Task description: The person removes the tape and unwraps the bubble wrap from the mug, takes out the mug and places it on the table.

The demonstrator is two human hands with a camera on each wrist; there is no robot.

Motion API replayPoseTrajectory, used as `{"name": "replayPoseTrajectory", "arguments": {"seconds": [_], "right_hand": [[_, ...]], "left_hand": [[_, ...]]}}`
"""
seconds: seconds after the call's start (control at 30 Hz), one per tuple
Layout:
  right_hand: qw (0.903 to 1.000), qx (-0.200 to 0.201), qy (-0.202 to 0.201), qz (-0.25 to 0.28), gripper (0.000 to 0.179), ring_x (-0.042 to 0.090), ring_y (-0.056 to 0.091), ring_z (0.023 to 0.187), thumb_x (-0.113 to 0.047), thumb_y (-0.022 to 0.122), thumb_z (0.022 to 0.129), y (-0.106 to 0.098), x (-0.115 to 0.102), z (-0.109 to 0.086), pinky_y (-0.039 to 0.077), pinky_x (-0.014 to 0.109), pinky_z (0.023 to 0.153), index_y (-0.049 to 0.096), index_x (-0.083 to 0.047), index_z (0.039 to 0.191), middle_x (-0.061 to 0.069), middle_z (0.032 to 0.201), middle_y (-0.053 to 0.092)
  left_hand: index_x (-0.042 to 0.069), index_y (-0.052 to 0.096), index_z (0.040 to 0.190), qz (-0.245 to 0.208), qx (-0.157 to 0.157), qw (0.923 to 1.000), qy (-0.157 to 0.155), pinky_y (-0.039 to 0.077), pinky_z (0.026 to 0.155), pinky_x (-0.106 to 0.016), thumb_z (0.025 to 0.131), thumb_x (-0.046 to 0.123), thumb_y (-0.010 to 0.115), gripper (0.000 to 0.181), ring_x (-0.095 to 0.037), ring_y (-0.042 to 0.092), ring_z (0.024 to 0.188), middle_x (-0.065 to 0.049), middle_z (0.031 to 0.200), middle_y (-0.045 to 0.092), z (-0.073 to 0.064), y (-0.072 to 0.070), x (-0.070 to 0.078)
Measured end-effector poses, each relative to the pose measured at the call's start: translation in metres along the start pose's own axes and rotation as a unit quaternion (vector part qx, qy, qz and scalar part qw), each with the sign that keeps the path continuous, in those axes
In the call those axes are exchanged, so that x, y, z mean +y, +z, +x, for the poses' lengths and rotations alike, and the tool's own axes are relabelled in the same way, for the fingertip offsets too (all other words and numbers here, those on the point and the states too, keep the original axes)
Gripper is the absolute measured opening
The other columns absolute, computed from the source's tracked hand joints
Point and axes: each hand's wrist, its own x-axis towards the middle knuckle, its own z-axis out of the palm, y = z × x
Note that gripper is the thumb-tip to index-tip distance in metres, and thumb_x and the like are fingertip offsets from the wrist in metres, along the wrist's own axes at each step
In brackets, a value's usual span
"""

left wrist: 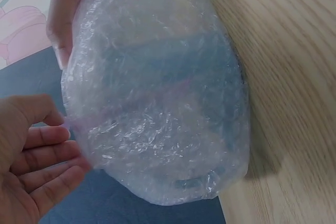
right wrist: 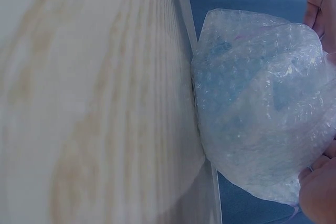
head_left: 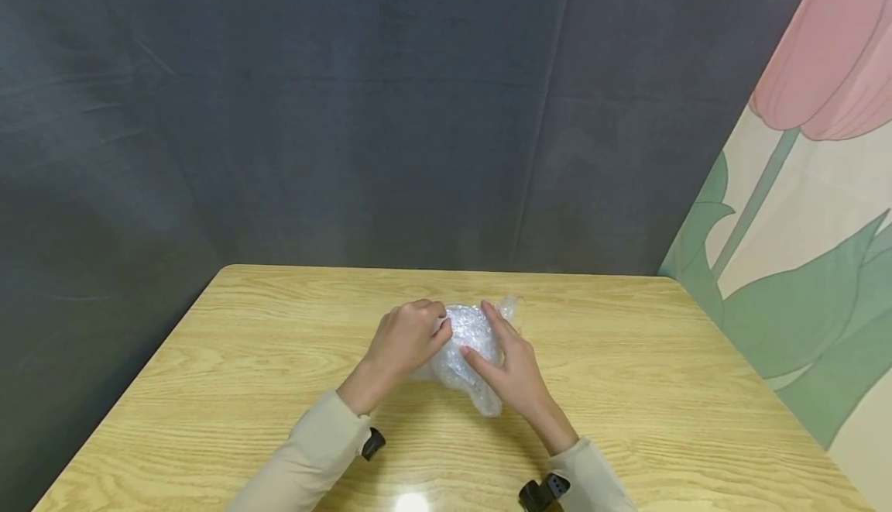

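Observation:
A package in clear bubble wrap [head_left: 468, 338] is tilted up over the wooden table between both hands. My left hand [head_left: 407, 338] pinches the wrap at its left edge between thumb and forefinger; the other fingers are bent beside it in the left wrist view. Thumb and fingers of my right hand [head_left: 512, 365] spread across the package's right side and hold it. A faint purple strip [left wrist: 131, 100] crosses the wrap, and bluish patches show through it. What lies inside is blurred by the bubbles. Loose wrap [head_left: 509, 308] sticks out at the far right corner.
The wooden table [head_left: 230, 388] spreads around the hands, its far edge against a dark blue-grey curtain [head_left: 348, 125]. A tulip-painted wall [head_left: 787, 264] stands to the right. Cream sleeves and black wrist cameras [head_left: 547, 491] are near the front.

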Motion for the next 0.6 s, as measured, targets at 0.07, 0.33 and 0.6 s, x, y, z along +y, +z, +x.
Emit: {"name": "replayPoseTrajectory", "arguments": {"seconds": [0.07, 0.33, 0.6], "right_hand": [[1.0, 0.001, 0.0, -0.001, 0.076, 0.037, 0.039, 0.133, -0.033, 0.071, 0.087, -0.0001, 0.0001, 0.0, 0.034, 0.054, 0.105, 0.037, -0.005, 0.149, 0.013, 0.149, 0.04], [1.0, -0.002, -0.002, 0.004, 0.076, 0.037, 0.04, 0.132, -0.034, 0.07, 0.088, 0.0002, -0.0001, -0.0002, 0.037, 0.055, 0.103, 0.036, -0.006, 0.149, 0.013, 0.149, 0.04], [0.9999, -0.01, 0.006, 0.005, 0.076, 0.036, 0.038, 0.134, -0.036, 0.069, 0.089, 0.0, -0.0008, -0.0011, 0.035, 0.054, 0.105, 0.035, -0.006, 0.15, 0.013, 0.15, 0.038]], "left_hand": [[0.003, 0.068, 0.078, -0.006, 0.006, 1.0, 0.002, 0.048, 0.043, -0.025, 0.081, 0.007, 0.071, 0.005, -0.013, 0.055, 0.05, -0.005, 0.067, 0.063, -0.0004, -0.0019, 0.0003], [-0.001, 0.07, 0.096, -0.026, 0.014, 0.9994, 0.018, 0.055, 0.052, -0.029, 0.076, 0.0, 0.067, 0.02, -0.022, 0.068, 0.071, -0.013, 0.092, 0.071, -0.0003, -0.003, -0.0017], [0.001, 0.071, 0.085, -0.021, 0.009, 0.9994, 0.028, 0.056, 0.055, -0.029, 0.075, -0.001, 0.066, 0.011, -0.022, 0.069, 0.075, -0.013, 0.094, 0.071, -0.001, -0.0028, -0.0029]]}}
